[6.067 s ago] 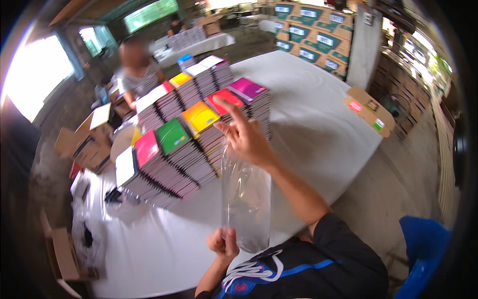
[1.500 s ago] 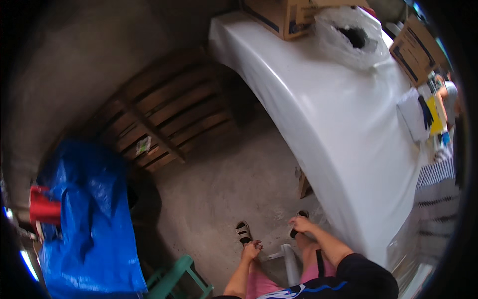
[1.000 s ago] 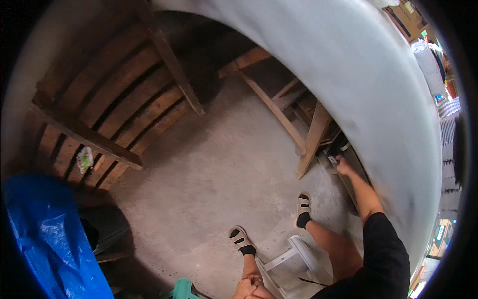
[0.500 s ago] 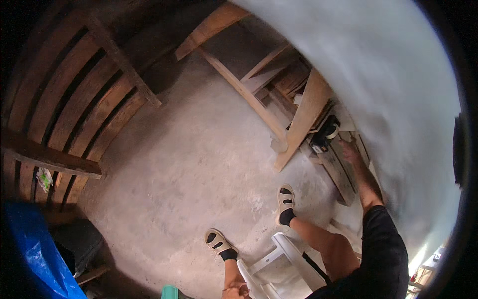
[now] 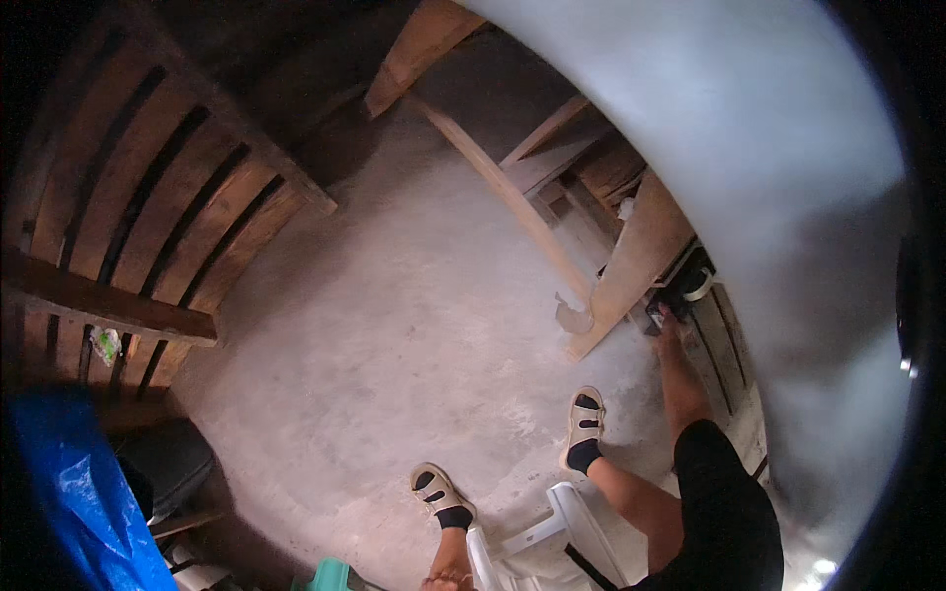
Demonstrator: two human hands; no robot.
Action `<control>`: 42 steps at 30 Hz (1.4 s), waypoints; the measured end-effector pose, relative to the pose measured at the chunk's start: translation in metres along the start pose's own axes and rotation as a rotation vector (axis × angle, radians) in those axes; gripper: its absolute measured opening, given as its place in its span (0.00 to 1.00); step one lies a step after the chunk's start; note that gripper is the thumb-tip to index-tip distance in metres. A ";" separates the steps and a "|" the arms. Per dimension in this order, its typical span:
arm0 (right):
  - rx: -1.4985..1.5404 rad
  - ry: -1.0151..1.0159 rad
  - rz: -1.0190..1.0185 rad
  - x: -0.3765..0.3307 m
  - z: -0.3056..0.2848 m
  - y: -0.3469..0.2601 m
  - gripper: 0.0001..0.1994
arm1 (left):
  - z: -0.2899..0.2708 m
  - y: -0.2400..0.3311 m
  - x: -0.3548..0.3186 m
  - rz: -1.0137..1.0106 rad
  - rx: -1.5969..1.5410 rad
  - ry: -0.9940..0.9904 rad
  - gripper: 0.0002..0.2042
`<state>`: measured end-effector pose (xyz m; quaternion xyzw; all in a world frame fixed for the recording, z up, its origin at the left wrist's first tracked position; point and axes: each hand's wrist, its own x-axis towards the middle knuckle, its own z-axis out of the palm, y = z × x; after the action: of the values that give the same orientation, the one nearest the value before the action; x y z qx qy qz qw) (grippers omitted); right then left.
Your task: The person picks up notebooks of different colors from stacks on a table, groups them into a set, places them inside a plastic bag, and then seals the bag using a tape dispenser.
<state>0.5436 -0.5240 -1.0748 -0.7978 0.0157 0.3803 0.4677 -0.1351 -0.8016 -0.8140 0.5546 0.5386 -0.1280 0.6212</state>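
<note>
At the right, my right arm stretches forward to a wooden bench-like piece (image 5: pixel 717 345) by the wall. The fingers of my right hand (image 5: pixel 668 320) close on the near end of a black box-shaped thing (image 5: pixel 654 312), whose kind is too dark to make out. Right beside it lies a pale ring (image 5: pixel 699 286) that looks like a roll of tape. At the lower edge, my left hand (image 5: pixel 448 582) rests on my left leg; the frame cuts it off and its fingers are hardly visible. Between my legs is a white plastic stool or chair (image 5: pixel 532 534).
A wooden frame with a wide slanting board (image 5: pixel 636 261) stands in front of the bench. Slatted wooden panels (image 5: pixel 187 212) line the left. Blue plastic sheeting (image 5: pixel 84 492) and a green plastic thing (image 5: pixel 330 573) are at the lower left. A pale wall (image 5: pixel 788 197) rises at the right.
My right hand has moved from beside the pale ring down and left onto the black box-shaped thing. The whole view has shifted slightly. My left hand stays at my leg.
</note>
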 end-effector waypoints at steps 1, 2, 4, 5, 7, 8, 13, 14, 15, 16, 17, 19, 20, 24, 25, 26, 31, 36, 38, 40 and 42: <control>0.004 0.037 -0.027 -0.003 0.005 0.002 0.21 | -0.001 0.001 0.001 0.002 0.009 0.012 0.17; -0.009 0.059 -0.030 -0.008 0.008 0.008 0.21 | -0.002 0.002 0.001 -0.007 0.016 0.021 0.17; -0.048 0.097 -0.062 -0.025 0.008 0.001 0.22 | -0.004 0.004 -0.001 -0.005 0.020 0.050 0.16; -0.085 0.111 -0.074 -0.038 0.005 -0.004 0.22 | -0.004 0.004 -0.001 0.000 0.016 0.062 0.16; -0.162 0.131 -0.109 -0.071 0.002 -0.018 0.23 | -0.001 0.005 -0.007 0.015 0.007 0.113 0.16; -0.201 0.166 -0.120 -0.093 -0.007 -0.020 0.24 | -0.004 0.007 -0.006 0.028 0.024 0.115 0.16; -0.357 0.298 -0.141 -0.241 -0.027 -0.020 0.26 | -0.007 0.013 -0.024 0.097 0.108 0.202 0.15; -0.387 0.308 -0.131 -0.278 -0.026 -0.023 0.26 | -0.006 0.013 -0.029 0.118 0.129 0.227 0.15; -0.409 0.310 -0.119 -0.317 -0.021 -0.025 0.27 | -0.001 0.010 -0.034 0.134 0.149 0.256 0.15; -0.439 0.301 -0.104 -0.354 -0.018 -0.030 0.27 | 0.004 0.006 -0.039 0.159 0.194 0.288 0.15; -0.470 0.298 -0.072 -0.402 -0.020 -0.035 0.28 | 0.007 -0.002 -0.042 0.203 0.237 0.294 0.15; -0.545 0.226 -0.030 -0.494 -0.019 -0.053 0.29 | -0.016 0.016 -0.068 0.235 0.072 0.393 0.13; -0.669 0.044 -0.414 -0.545 -0.030 -0.060 0.28 | -0.026 0.023 -0.084 0.263 0.214 0.322 0.13; -1.020 -0.353 -0.260 -0.657 -0.026 -0.102 0.35 | -0.075 0.033 -0.114 0.294 0.723 0.061 0.16; -0.948 -0.455 -0.358 -0.683 -0.024 -0.108 0.36 | -0.087 0.035 -0.118 0.288 0.833 0.002 0.19; -0.879 -0.544 -0.450 -0.706 -0.027 -0.122 0.36 | -0.101 0.036 -0.116 0.474 0.656 0.062 0.23; -0.653 -0.411 -0.606 -0.760 -0.043 -0.203 0.26 | -0.207 0.256 -0.148 0.491 -0.058 0.717 0.15; -0.562 -0.015 -0.791 -0.770 -0.153 -0.269 0.24 | -0.319 0.412 -0.115 0.374 -1.155 0.369 0.38; -0.617 -0.009 -0.877 -0.777 -0.207 -0.297 0.24 | -0.314 0.469 -0.092 0.376 -1.370 0.179 0.36; -0.675 -0.049 -0.981 -0.792 -0.244 -0.317 0.24 | -0.324 0.482 -0.063 0.427 -1.265 0.459 0.27; -0.643 -0.099 -0.837 -0.799 -0.276 -0.322 0.25 | -0.315 0.506 -0.065 0.611 -1.290 0.517 0.12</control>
<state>0.2621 -0.8165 -0.2658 -0.8201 -0.4435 0.1839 0.3114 0.0559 -0.3917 -0.4207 0.2181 0.4574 0.5243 0.6844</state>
